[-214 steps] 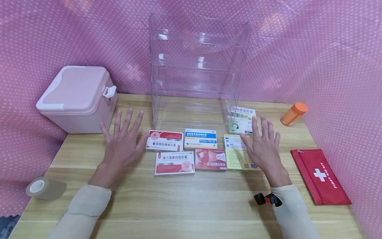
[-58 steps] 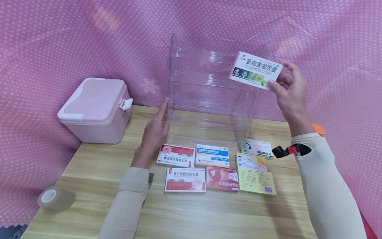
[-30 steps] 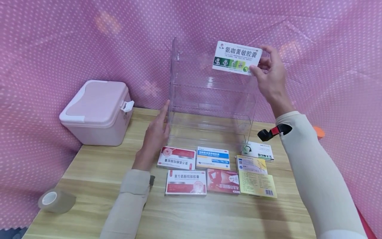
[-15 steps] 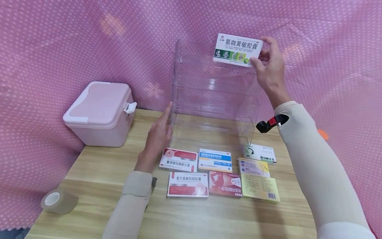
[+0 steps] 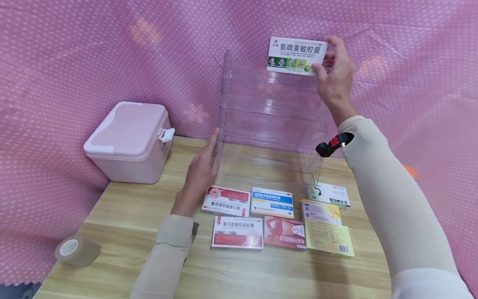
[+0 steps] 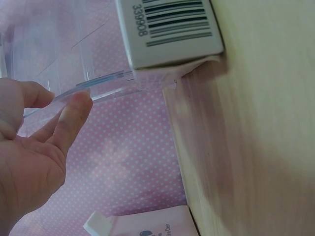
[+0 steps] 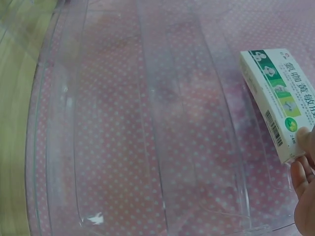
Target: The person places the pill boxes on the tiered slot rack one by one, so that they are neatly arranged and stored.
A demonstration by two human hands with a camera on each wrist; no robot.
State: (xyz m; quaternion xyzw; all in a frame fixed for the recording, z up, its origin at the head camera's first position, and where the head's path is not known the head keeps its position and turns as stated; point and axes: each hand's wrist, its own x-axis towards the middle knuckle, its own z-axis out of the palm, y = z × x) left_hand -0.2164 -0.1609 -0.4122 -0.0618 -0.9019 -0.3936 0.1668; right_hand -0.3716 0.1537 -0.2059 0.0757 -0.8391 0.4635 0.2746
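My right hand (image 5: 337, 77) pinches a white and green medicine box (image 5: 295, 56) by its right end, thumb in front. The box is upright, in front of the top tier of the clear tiered display rack (image 5: 269, 128). In the right wrist view the thumb (image 7: 306, 140) lies against the box's printed face. Down at the rack's left side panel, my left hand (image 5: 201, 168) touches the plastic with its fingertips. The left wrist view shows these fingers (image 6: 71, 120) at the panel's edge, next to a box end with a barcode (image 6: 174, 22).
Before the rack lie red-white boxes (image 5: 237, 232), a blue-white box (image 5: 271, 202), a pink-red box (image 5: 284, 231), yellow boxes (image 5: 328, 236) and a white box (image 5: 332, 194). A pink lidded chest (image 5: 128, 137) stands left; a tape roll (image 5: 76, 250) sits near the left edge.
The right hand has picked up the white and green box and brought it up and leftward to the rack's top. The left hand has moved to the rack's side and stayed there.
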